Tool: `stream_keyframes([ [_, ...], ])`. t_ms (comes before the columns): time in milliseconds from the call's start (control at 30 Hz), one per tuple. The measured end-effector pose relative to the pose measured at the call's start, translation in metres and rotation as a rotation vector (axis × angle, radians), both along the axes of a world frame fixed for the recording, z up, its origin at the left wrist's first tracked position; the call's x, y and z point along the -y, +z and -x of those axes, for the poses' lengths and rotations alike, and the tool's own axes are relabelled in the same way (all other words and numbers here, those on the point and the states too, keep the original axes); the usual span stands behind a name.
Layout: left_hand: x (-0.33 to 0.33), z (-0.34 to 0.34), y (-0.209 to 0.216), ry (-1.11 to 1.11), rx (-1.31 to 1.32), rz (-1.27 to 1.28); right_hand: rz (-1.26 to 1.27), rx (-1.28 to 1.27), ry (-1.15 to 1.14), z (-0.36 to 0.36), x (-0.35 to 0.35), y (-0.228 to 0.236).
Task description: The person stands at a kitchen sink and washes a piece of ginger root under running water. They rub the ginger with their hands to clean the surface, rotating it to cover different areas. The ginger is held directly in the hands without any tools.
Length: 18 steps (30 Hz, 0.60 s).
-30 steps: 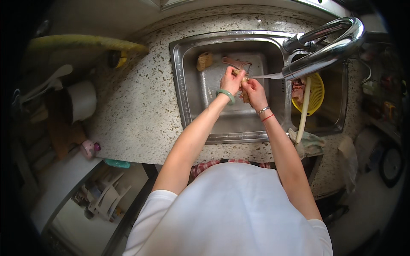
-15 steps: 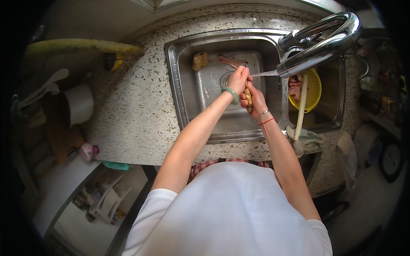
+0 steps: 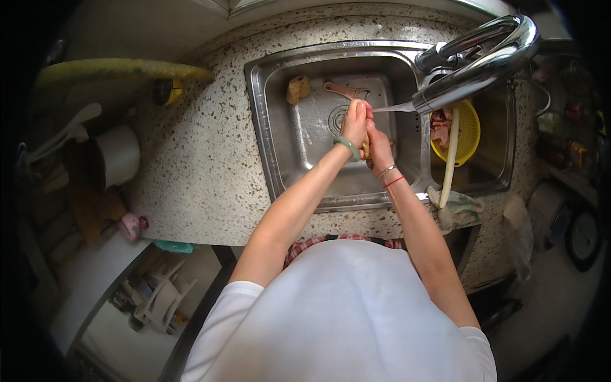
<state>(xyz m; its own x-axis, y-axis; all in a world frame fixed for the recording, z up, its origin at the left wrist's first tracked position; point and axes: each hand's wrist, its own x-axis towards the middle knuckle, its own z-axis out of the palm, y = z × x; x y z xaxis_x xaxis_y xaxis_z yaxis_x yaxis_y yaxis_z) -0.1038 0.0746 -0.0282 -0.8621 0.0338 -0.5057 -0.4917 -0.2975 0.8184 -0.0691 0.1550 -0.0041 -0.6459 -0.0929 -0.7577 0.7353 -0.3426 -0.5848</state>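
Over the left basin of the steel sink (image 3: 259, 127), both my hands are together under the running water. My right hand (image 3: 380, 146) is closed round a lumpy yellow-brown root (image 3: 366, 150), most of which the fingers cover. My left hand (image 3: 354, 122), a green bangle at its wrist, is closed against the upper end of it, and its fingers partly hide one another. Beyond the hands a pinkish peeler (image 3: 345, 90) lies on the basin floor. A tan, root-like chunk (image 3: 297, 90) sits in the basin's far left corner.
The chrome tap (image 3: 474, 70) arches in from the right, pouring a stream. In the right basin a yellow basket (image 3: 471, 137) holds raw meat (image 3: 440, 130); a long pale stick (image 3: 450, 159) lies across it. A damp cloth (image 3: 461, 208) hangs over the front rim.
My hands have shifted slightly and turned against each other. Less of the root shows now below the fingers. The water still runs.
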Motion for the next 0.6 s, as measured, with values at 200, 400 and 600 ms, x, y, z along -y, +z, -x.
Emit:
stream_keyframes([
  [200, 0.006, 0.021, -0.004, -0.019, 0.285, -0.199, -0.163, -0.134, 0.069, -0.01, 0.004, -0.003],
  [400, -0.006, 0.005, 0.007, 0.036, -0.01, -0.128, -0.004, 0.014, -0.077, -0.002, -0.001, 0.002],
  [600, -0.007, 0.001, -0.008, -0.093, -0.014, 0.056, -0.158, -0.082, -0.072, -0.017, 0.004, 0.001],
])
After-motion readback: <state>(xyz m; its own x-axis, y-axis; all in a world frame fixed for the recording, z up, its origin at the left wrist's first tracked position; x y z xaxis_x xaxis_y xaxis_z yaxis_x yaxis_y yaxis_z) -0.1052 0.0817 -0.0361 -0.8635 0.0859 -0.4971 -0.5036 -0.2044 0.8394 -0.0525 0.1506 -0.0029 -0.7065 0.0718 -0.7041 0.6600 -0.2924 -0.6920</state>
